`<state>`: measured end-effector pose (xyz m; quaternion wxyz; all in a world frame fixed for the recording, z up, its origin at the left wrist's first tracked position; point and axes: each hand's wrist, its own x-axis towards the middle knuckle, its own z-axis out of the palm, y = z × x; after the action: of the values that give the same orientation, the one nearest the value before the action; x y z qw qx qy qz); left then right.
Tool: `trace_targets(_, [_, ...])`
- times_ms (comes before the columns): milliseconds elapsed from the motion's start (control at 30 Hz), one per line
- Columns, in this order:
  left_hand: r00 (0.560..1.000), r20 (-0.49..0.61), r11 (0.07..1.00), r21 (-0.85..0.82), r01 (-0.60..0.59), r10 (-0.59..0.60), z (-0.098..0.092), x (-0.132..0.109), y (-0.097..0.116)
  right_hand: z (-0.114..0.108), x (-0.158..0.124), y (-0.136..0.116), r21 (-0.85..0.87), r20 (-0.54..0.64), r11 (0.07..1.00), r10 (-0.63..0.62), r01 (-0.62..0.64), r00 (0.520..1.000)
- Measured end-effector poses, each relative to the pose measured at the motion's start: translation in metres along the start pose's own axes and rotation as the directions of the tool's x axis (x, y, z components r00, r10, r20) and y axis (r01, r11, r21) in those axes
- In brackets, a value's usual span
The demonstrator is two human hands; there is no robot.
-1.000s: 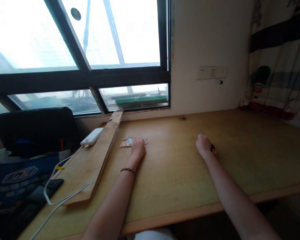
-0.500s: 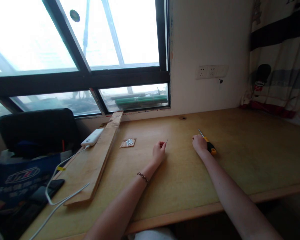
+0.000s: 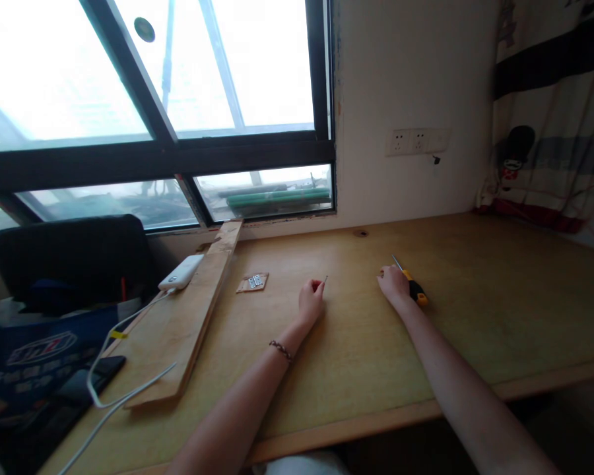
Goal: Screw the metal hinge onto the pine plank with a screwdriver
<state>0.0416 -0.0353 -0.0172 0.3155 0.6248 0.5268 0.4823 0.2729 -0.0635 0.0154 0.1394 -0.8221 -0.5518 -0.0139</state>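
Note:
My left hand point(image 3: 311, 300) is closed in a pinch over the middle of the table, holding a small thin screw point(image 3: 326, 279) that points upward from the fingertips. Farther right, my right hand point(image 3: 394, 282) rests low with its fingers curled; whether anything is inside them is hidden. Right beside it lies a screwdriver point(image 3: 416, 291) with a yellow and black handle, its metal shaft pointing toward the wall. Left of my left hand, a metal hinge point(image 3: 255, 282) sits on a small piece of wood point(image 3: 243, 286).
A long wooden board point(image 3: 198, 323) lies along the left side, with a white power bank point(image 3: 181, 273) and its white cable on it. Beyond that are a black chair point(image 3: 69, 257) and a blue bag point(image 3: 39, 356). The window and wall sockets point(image 3: 418, 141) are behind the table.
My left hand has shifted very slightly left with the screw still pinched. The right hand, screwdriver and hinge look practically the same; the whole view has moved a little.

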Motion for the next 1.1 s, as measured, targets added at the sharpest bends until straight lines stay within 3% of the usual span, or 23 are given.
trace_targets(333, [1.0,-0.007,0.999,-0.04,0.019,-0.02,-0.003,0.001,0.003,0.0,0.003,0.003,-0.052,0.014,0.999,-0.004,0.004,1.0])
trace_targets(433, [1.0,-0.009,0.997,-0.067,0.025,-0.025,-0.004,0.001,0.004,-0.006,0.001,0.006,-0.051,-0.043,0.999,-0.014,0.012,0.999])
trace_targets(567, [0.999,-0.008,0.994,-0.098,0.042,-0.043,-0.004,0.001,0.004,-0.015,0.001,0.017,-0.052,-0.165,0.981,0.174,-0.184,0.971])
trace_targets(667, [0.998,-0.011,0.994,-0.099,0.054,-0.056,-0.004,0.001,0.005,-0.019,0.004,0.028,-0.007,-0.039,0.946,0.323,-0.323,0.946])
trace_targets(767, [0.999,-0.006,0.994,-0.096,0.048,-0.049,-0.005,0.0,0.007,-0.02,0.008,0.036,0.017,0.045,0.948,0.317,-0.318,0.947])
trace_targets(1033, [0.999,-0.009,0.994,-0.105,0.043,-0.044,-0.006,-0.002,0.011,-0.023,0.008,0.041,0.021,-0.003,0.947,0.321,-0.321,0.947])
trace_targets(1100, [0.999,-0.016,0.992,-0.12,0.044,-0.046,-0.007,-0.002,0.012,-0.027,0.006,0.039,0.085,-0.067,0.951,0.302,-0.297,0.951])
